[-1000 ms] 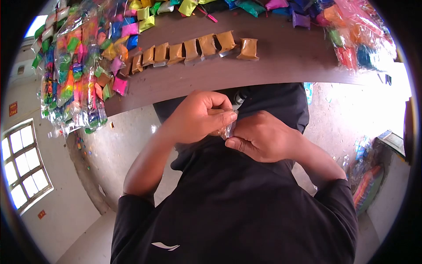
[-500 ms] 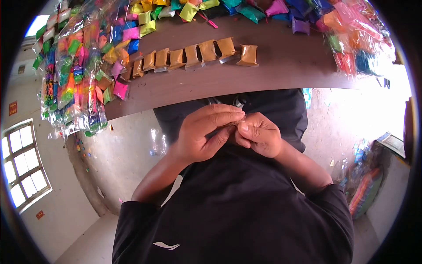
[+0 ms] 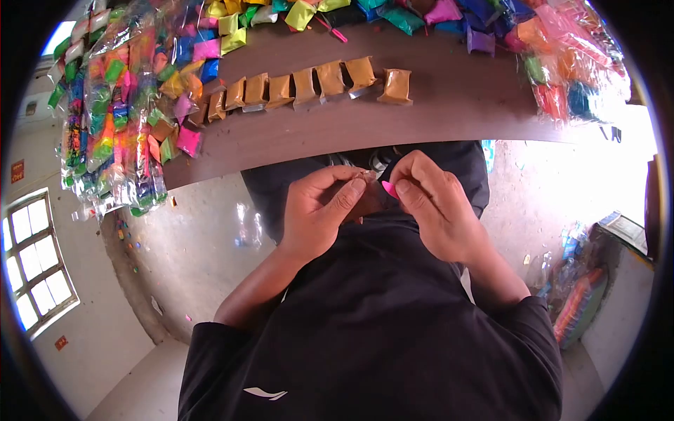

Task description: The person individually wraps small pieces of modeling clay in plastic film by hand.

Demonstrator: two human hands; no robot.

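Observation:
Both my hands are over my lap, just below the table edge, a small gap between them. My left hand [image 3: 316, 214] is closed, thumb against fingers, on a crumpled clear plastic wrapper [image 3: 369, 175]. Whether more lies under those fingers is hidden. In my right hand [image 3: 442, 210], thumb and fingers pinch a small bright pink pointed piece [image 3: 390, 189]; the rest of it is covered by the fingers. Beyond my hands, on the table, brown clay packets [image 3: 303, 85] lie in a slightly curved row.
The brown table [image 3: 463, 112] ends just beyond my lap. Clear bags of colourful packets [image 3: 116, 119] hang over its left edge. More bags [image 3: 576, 63] lie at the right, and loose coloured packets [image 3: 400, 19] line the back. Plastic bags [image 3: 576, 295] stand on the floor at right.
My hands have moved apart; before, their fingertips met. The right hand has turned and lifted slightly, and the pink piece now shows in it. The clear wrapper shows more plainly in the left.

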